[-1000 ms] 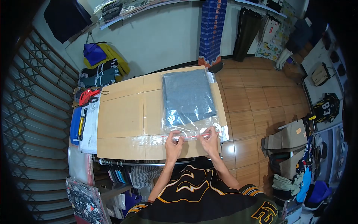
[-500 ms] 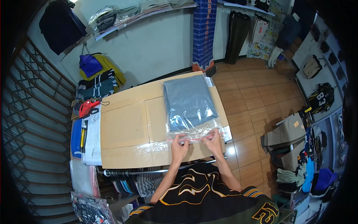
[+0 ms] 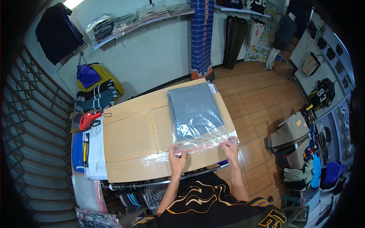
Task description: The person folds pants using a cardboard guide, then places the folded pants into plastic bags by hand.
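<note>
A folded grey-blue garment (image 3: 194,108) lies inside a clear zip plastic bag (image 3: 201,137) on the cardboard-covered table (image 3: 131,129). The bag's mouth faces me, with a red zip strip running along it. My left hand (image 3: 177,159) pinches the left end of that strip. At its right end, my right hand (image 3: 230,148) grips the edge between thumb and fingers. Both hands are closed on the plastic, near the table's front edge.
On the table's left lie a red tape dispenser (image 3: 90,121), a yellow-and-black cutter (image 3: 85,150) and white papers (image 3: 98,152). A metal rail (image 3: 133,186) with hung clothes runs below the front edge. Stacked garments (image 3: 296,133) stand at the right.
My hands have spread apart along the red strip, the right one moving right to the bag's corner and the left one slightly left. The camera view has shifted a little.
</note>
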Action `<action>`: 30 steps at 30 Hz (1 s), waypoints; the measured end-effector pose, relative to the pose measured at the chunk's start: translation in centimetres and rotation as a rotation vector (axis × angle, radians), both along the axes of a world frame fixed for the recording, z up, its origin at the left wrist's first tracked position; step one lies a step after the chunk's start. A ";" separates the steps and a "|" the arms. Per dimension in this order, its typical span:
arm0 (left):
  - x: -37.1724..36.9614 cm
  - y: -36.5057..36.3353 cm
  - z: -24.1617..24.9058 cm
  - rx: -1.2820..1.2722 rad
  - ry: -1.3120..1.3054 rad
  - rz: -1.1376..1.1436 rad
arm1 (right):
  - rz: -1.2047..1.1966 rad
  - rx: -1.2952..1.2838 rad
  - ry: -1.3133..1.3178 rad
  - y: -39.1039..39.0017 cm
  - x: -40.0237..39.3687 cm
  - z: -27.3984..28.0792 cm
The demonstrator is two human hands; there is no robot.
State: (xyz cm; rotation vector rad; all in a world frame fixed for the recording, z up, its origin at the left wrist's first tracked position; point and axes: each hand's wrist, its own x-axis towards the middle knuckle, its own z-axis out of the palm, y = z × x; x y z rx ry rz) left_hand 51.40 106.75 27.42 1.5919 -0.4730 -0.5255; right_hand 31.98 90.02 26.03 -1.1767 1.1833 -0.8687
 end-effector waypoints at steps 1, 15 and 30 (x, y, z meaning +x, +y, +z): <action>0.1 0.2 0.0 0.001 -0.003 0.003 | -0.009 0.024 0.008 0.0 0.2 0.0; 7.0 0.0 -0.7 -0.010 0.037 0.042 | 0.091 -0.371 0.553 -6.8 2.0 4.3; 1.2 -9.6 2.1 0.325 0.145 -0.171 | 0.427 0.204 -0.088 -11.0 -7.7 4.0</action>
